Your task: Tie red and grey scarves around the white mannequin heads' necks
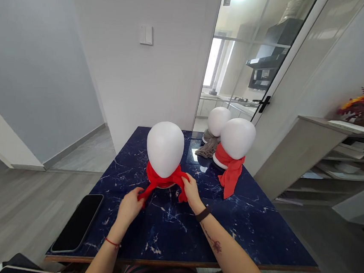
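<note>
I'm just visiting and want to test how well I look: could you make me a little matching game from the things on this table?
Things:
1. near foam head
2. far right foam head
3. back foam head
4. phone

States:
A. lies flat at the table's left edge
B. red scarf held at both ends by the left hand and right hand
C. grey scarf around its base
D. red scarf hanging down, no hand on it

Pairs: 1-B, 2-D, 3-C, 4-A
</note>
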Tool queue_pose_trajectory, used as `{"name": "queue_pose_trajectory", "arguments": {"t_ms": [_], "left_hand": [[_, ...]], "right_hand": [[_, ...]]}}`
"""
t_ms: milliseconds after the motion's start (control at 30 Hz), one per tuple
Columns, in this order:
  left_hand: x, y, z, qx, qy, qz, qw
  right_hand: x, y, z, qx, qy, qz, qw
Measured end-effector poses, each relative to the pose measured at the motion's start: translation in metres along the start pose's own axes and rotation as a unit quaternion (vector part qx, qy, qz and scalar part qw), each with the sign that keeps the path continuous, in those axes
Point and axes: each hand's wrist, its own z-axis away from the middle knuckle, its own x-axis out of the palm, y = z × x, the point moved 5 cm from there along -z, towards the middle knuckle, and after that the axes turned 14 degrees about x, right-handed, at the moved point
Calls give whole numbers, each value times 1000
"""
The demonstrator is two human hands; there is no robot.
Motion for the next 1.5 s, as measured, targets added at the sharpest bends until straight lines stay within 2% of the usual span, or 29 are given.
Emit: {"name": "queue_pose_trajectory", "arguments": {"t_ms": [100, 233, 300, 367, 467, 533, 567, 633, 700, 800, 867, 933, 1000, 1033, 1133, 1200, 1300, 1333, 1400, 1500], "left_hand": [[33, 22, -1, 59, -61, 210, 974], [57, 37, -6, 58, -44, 386, 920], [60, 39, -9, 49, -39, 407, 911], [58, 39, -9, 48, -60, 387, 919], [44, 36, -7, 77, -116, 302, 943], [30, 32, -6, 99, -139, 239, 956], [22, 29, -5, 103, -133, 212, 963], [9, 23, -6, 91, -82, 172, 977], [7, 22, -6, 65, -33, 182, 980], [24, 30, -4, 43, -9, 287, 957], [40, 36, 1, 14, -6, 358, 934], [52, 36, 6, -33, -21, 410, 911], [55, 31, 11, -66, -52, 424, 902], [53, 26, 13, -68, -74, 410, 907], [35, 7, 11, -48, -108, 297, 947], [17, -6, -1, -29, -63, 212, 975], [-2, -15, -29, -14, 74, 123, 990], [-4, -15, -39, -16, 114, 104, 988], [1, -12, -57, -23, 157, 86, 984], [15, -4, -73, -16, 172, 78, 982]], "right_hand": [[22, 8, 36, 55, -78, -17, 995], [45, 36, 85, 198, -190, -51, 960], [51, 48, 103, 274, -251, -32, 928], [51, 49, 110, 299, -297, -2, 907], [42, 36, 101, 212, -313, 54, 924], [30, 27, 87, 134, -273, 122, 945], [24, 25, 80, 104, -238, 172, 950], [13, 24, 68, 67, -153, 262, 950], [11, 28, 62, 66, -114, 274, 953], [26, 39, 64, 140, -175, 145, 964], [36, 45, 71, 197, -215, 50, 955], [37, 47, 75, 216, -214, 14, 952], [29, 49, 75, 198, -201, 70, 957], [22, 49, 74, 182, -199, 124, 955], [-6, 43, 60, 110, -169, 262, 944], [-27, 29, 40, 33, -94, 290, 952], [-41, 10, 1, -44, 2, 291, 956], [-40, 8, -12, -43, 20, 294, 955], [-31, 8, -35, -28, 54, 306, 950], [-12, 15, -51, -24, 96, 322, 942]]}}
